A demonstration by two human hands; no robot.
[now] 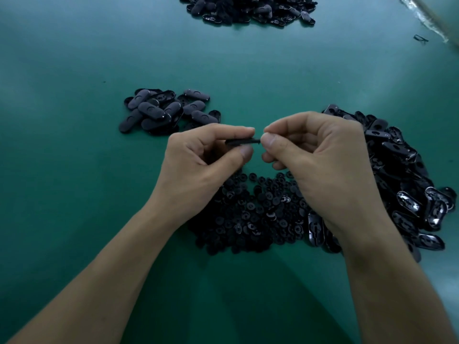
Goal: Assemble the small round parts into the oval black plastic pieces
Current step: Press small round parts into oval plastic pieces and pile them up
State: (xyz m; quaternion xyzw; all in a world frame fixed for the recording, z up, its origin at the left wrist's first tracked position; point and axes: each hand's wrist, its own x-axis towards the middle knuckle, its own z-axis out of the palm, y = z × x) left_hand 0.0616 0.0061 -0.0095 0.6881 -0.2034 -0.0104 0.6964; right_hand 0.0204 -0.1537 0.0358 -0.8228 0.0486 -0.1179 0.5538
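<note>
Small pile of matte ovals (166, 111) at ten o'clock; left hand (198, 165) pinches a thin black oval piece (242, 141), edge-on, dead centre; right hand (320, 160) pinches its right tip; round parts (255, 212) heaped at six o'clock; glossy ovals (407, 184) piled at three o'clock.

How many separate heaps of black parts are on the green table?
4: a small heap of oval pieces at centre left, a large heap of ovals on the right, the round parts nearest the camera, and a far heap cut off by the top edge.
</note>
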